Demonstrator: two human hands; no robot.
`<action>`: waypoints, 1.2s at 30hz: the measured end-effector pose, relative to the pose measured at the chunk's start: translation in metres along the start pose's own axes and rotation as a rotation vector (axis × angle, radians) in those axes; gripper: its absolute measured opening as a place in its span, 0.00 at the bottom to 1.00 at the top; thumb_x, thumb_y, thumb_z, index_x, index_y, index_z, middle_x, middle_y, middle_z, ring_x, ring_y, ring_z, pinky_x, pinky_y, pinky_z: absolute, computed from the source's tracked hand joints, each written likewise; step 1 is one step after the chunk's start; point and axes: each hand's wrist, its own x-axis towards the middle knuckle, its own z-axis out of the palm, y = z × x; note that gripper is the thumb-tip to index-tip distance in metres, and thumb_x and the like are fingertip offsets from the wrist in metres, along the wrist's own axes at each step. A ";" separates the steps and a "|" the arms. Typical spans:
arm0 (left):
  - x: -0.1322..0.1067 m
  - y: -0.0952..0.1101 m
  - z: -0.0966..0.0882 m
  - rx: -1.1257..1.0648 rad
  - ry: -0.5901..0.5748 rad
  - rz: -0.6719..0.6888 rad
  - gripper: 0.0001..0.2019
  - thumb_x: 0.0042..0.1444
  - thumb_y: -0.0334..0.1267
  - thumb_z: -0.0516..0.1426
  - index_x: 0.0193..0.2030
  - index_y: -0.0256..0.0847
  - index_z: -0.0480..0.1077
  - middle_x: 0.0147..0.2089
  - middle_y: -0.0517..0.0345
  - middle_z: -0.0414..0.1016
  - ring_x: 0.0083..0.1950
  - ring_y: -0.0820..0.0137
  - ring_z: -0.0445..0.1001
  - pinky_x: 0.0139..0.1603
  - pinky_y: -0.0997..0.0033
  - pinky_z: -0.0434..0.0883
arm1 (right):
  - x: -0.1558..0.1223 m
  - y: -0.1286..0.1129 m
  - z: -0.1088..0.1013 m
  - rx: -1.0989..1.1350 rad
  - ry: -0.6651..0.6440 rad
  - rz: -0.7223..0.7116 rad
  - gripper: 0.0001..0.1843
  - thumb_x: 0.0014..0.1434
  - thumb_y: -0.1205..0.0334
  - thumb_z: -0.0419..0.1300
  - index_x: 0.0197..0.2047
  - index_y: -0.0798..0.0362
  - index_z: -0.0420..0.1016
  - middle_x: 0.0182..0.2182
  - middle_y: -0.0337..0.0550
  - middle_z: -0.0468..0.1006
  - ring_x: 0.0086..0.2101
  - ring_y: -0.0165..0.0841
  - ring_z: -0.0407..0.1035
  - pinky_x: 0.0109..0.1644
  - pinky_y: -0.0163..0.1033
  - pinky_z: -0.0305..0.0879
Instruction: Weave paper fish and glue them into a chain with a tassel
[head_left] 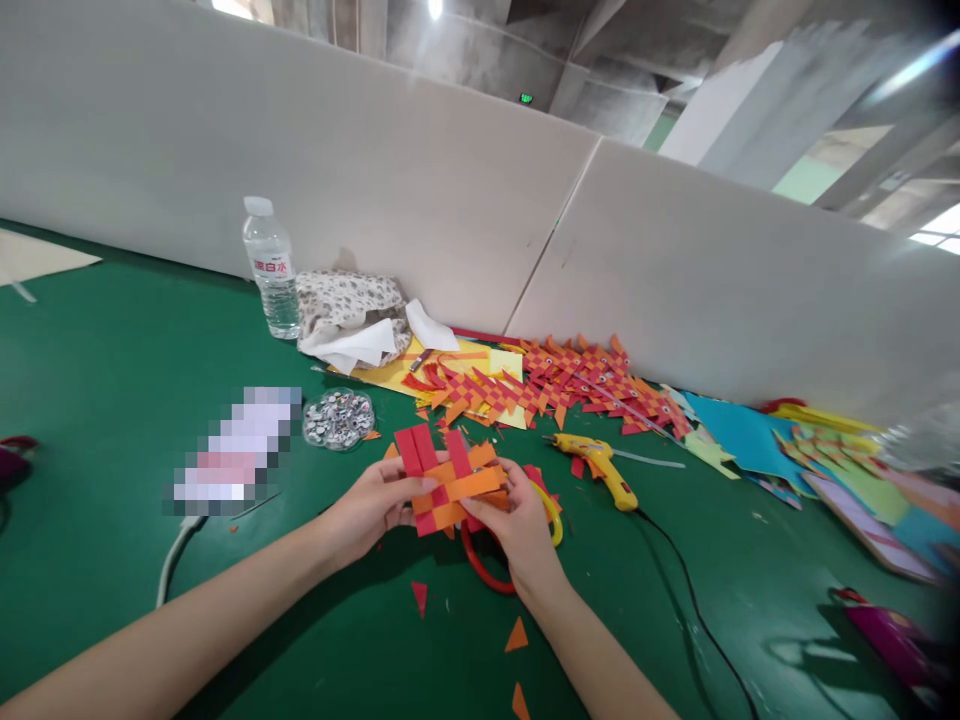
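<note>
A woven piece of red and orange paper strips (448, 478) is held above the green table (112, 400) by both hands. My left hand (367, 510) pinches its left side, thumb on top. Its right side is gripped by my right hand (517, 525), fingers curled round the orange strips. Red-handled scissors (484, 570) lie on the table just under my right hand. Small red and orange paper offcuts (516, 636) lie near my forearms.
A yellow glue gun (600, 467) with a black cord lies to the right. Behind it, a pile of finished woven pieces (570, 385), yellow paper, a round tub of googly eyes (339, 418), a water bottle (271, 265), a cloth pouch (345, 305). Coloured sheets (750, 435) lie far right; a white partition runs behind.
</note>
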 end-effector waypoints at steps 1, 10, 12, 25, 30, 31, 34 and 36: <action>0.000 -0.001 0.000 0.033 0.026 0.005 0.21 0.47 0.34 0.62 0.49 0.40 0.70 0.43 0.51 0.78 0.38 0.66 0.77 0.34 0.72 0.74 | 0.000 0.000 0.001 -0.012 -0.012 -0.006 0.26 0.38 0.62 0.70 0.41 0.50 0.66 0.34 0.40 0.78 0.36 0.39 0.74 0.41 0.43 0.70; -0.001 -0.004 0.005 0.084 0.127 0.056 0.26 0.38 0.36 0.68 0.46 0.37 0.70 0.44 0.47 0.78 0.43 0.58 0.76 0.42 0.63 0.74 | -0.011 0.001 0.005 -0.071 -0.075 0.025 0.28 0.39 0.63 0.69 0.43 0.48 0.63 0.32 0.38 0.78 0.32 0.37 0.74 0.35 0.41 0.72; -0.002 -0.005 0.006 0.126 0.122 0.043 0.21 0.38 0.37 0.67 0.41 0.35 0.73 0.41 0.48 0.79 0.42 0.59 0.77 0.42 0.65 0.73 | -0.014 0.001 0.005 -0.084 -0.114 0.015 0.27 0.42 0.63 0.67 0.45 0.48 0.61 0.32 0.38 0.77 0.32 0.36 0.74 0.36 0.41 0.71; 0.001 -0.003 0.003 0.159 0.201 0.038 0.17 0.37 0.40 0.67 0.36 0.35 0.75 0.36 0.48 0.80 0.38 0.60 0.78 0.40 0.65 0.74 | -0.007 -0.014 -0.005 0.018 -0.009 -0.061 0.19 0.54 0.52 0.57 0.47 0.51 0.65 0.42 0.46 0.74 0.43 0.37 0.69 0.46 0.43 0.65; -0.001 -0.004 0.004 0.226 0.172 0.033 0.18 0.38 0.40 0.67 0.38 0.36 0.75 0.37 0.50 0.80 0.37 0.60 0.78 0.39 0.64 0.74 | -0.011 -0.008 -0.001 -0.145 -0.011 -0.104 0.25 0.44 0.57 0.67 0.46 0.49 0.65 0.37 0.41 0.74 0.37 0.34 0.71 0.42 0.39 0.67; -0.001 -0.005 0.004 0.252 0.166 0.033 0.18 0.38 0.41 0.67 0.37 0.36 0.75 0.37 0.50 0.80 0.37 0.60 0.78 0.39 0.65 0.74 | -0.011 -0.007 -0.001 -0.155 -0.005 -0.104 0.24 0.45 0.57 0.66 0.45 0.49 0.65 0.35 0.40 0.74 0.36 0.33 0.71 0.40 0.38 0.67; -0.002 -0.006 0.005 0.327 0.157 0.050 0.16 0.39 0.43 0.66 0.35 0.36 0.75 0.37 0.50 0.80 0.38 0.61 0.77 0.38 0.67 0.73 | -0.011 -0.003 -0.001 -0.158 0.040 -0.111 0.18 0.47 0.56 0.65 0.41 0.50 0.67 0.29 0.37 0.74 0.31 0.31 0.70 0.36 0.36 0.67; -0.002 -0.007 0.005 0.340 0.151 0.082 0.15 0.40 0.44 0.65 0.34 0.37 0.75 0.37 0.51 0.80 0.38 0.61 0.77 0.39 0.67 0.73 | -0.009 -0.003 -0.002 -0.153 0.047 -0.111 0.18 0.46 0.56 0.65 0.39 0.50 0.67 0.29 0.38 0.75 0.31 0.31 0.70 0.34 0.35 0.66</action>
